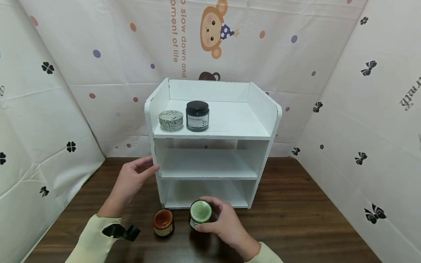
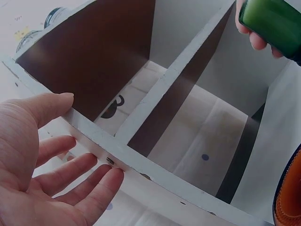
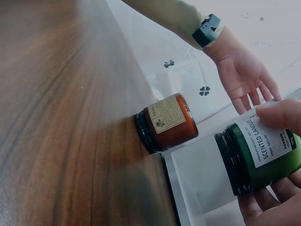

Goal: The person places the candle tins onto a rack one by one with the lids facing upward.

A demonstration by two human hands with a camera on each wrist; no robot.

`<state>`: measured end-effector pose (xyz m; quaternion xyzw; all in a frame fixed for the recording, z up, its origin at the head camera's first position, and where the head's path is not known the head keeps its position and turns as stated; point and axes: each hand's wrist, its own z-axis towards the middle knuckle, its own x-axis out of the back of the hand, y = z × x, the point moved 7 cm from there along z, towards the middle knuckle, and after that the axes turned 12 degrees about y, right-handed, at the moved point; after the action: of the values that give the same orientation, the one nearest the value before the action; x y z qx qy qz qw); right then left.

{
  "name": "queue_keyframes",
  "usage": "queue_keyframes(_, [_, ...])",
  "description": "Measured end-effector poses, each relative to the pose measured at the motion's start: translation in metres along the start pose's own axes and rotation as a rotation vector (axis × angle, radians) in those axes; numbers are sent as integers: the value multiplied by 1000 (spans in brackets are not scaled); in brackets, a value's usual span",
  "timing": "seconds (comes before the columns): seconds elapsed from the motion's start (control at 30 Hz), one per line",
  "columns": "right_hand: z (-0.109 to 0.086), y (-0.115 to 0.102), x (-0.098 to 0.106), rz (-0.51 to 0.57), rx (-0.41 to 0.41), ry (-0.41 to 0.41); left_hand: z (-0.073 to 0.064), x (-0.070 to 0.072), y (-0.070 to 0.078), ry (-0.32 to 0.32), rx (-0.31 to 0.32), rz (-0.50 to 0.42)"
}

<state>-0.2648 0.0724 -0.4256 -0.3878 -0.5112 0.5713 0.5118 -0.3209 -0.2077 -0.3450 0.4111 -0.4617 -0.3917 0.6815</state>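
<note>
My right hand (image 1: 227, 223) grips a green glass scented candle jar (image 1: 200, 212) just in front of the white shelf unit (image 1: 210, 178). The jar is upside down, its black lid (image 3: 233, 165) lowermost, and the fingers wrap its sides over a white label. On the shelf's left side panel rests my left hand (image 1: 133, 179), thumb at the front edge and loosely bent fingers along the outer face. Between the hands an amber candle jar (image 1: 163, 222) stands upside down on the table, lid underneath, with a cream label.
The top shelf holds a round patterned tin (image 1: 171, 120) and a black-lidded dark candle jar (image 1: 197, 116) side by side at the left. The wooden table (image 1: 296, 204) runs to printed cloth walls (image 1: 355, 109) at the back and sides. A wrist camera (image 1: 121, 232) sits on the left sleeve.
</note>
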Motion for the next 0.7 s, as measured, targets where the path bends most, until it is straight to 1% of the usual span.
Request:
queue_keyframes(0.17, [0,-5,4,30,30,11,1,-1,-2,2,5,1])
queue_keyframes(0.37, [0,-11,5,126,64,14,1,0,-2,1,0,-1])
queue_keyframes(0.5, [0,-14,6,170,56,17,0,0,-2,0,0,2])
queue_keyframes(0.7, [0,-16,8,182,21,25,-1,0,1,-5,-5,-5])
